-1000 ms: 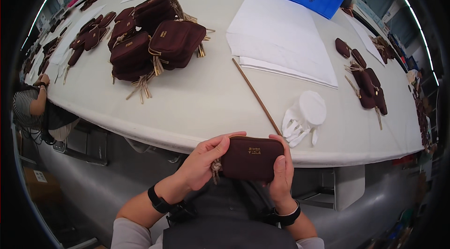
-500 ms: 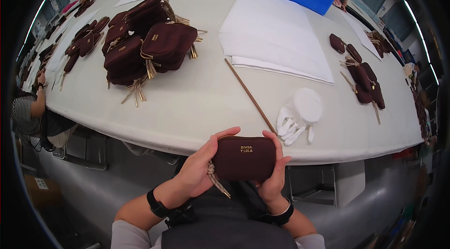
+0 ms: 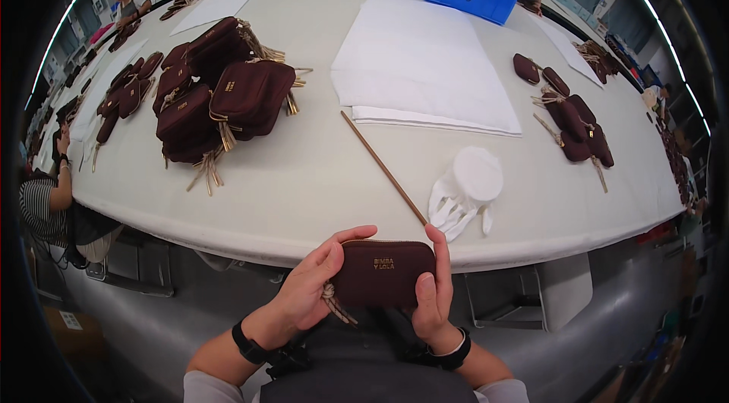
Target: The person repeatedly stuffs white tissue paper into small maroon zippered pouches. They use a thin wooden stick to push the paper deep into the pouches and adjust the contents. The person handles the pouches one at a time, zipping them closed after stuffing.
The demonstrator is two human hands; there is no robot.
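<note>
Since half a sec ago the pouch [image 3: 385, 274] sits a bit lower and closer to me, w/ both hands re-set round it; table stuff hasn't shifted. I'm holding the small dark-red zip pouch in front of my lap, just below the table edge [image 3: 531, 250], not resting on anything. Left hand [image 3: 311, 289] grasps the left end, thumb over the top corner, fingers underneath near the tan tassel [image 3: 334, 304] hanging off it. Right hand [image 3: 431, 289] clamps the right end, index finger up along the side.

Risks, as I judge: grip is at the ends only, so if one hand lets go the pouch could tip and drop to the floor. Tassel dangles loose by my left fingers, could snag or get tugged. Thin wooden stick [image 3: 383, 168] and white gloves [image 3: 463, 190] lie near the table edge, easy to knock off if I lift carelessly.
</note>
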